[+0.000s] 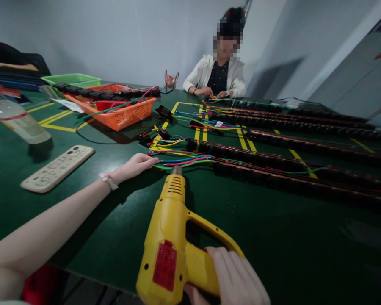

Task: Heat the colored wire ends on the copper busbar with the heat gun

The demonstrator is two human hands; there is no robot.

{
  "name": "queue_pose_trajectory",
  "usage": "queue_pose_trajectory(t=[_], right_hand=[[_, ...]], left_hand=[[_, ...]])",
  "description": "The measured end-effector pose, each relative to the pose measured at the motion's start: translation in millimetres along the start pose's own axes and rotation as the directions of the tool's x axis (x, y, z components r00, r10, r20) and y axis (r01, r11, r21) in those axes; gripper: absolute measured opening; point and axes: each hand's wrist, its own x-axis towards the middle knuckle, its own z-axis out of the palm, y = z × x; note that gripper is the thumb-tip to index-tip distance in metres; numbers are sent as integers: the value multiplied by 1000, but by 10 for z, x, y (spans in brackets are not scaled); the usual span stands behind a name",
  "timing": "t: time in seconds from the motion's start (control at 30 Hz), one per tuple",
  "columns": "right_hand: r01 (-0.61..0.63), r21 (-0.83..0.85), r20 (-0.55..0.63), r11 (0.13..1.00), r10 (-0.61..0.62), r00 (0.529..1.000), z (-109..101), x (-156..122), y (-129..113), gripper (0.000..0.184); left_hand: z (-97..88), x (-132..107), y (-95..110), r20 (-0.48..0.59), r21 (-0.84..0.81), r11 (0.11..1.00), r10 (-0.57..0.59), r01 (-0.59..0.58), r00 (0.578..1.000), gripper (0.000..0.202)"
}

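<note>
My right hand (233, 277) is wrapped round the grip of a yellow heat gun (173, 237) at the table's near edge. Its metal nozzle points at a bundle of coloured wires (186, 160) lying on the green table (273, 237). My left hand (136, 165) reaches across the table, and its fingertips rest on the near ends of those wires; I cannot see whether the fingers pinch them. The wires run to the right into long dark strips of components (288, 178) laid in rows across the table.
An orange basket (127, 116) and a green tray (71, 79) sit at the back left. A beige remote control (57, 168) and a clear bottle (17, 118) lie at the left. A person in a white jacket (219, 76) works at the far side; another person's arm (12, 65) shows far left.
</note>
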Motion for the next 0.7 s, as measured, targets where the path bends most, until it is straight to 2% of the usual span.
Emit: queue_pose_trajectory(t=[0.1,0.17,0.27,0.7], right_hand=[[13,37,-64,999,-11,998,92,103,-206,53],[39,30,-17,999,-38,999,116,188,-332,53],[61,33,-24,998,-60,998,120,270,-443,53],[17,148,30,989,-22,999,110,231,-400,40]], left_hand=[[8,-10,12,8,7,1000,7,-7,1000,60],[8,-9,0,0,13,1000,9,-9,1000,62],[2,2,-27,-30,0,1000,-2,2,1000,64],[0,5,-48,-38,27,1000,1,0,999,62]])
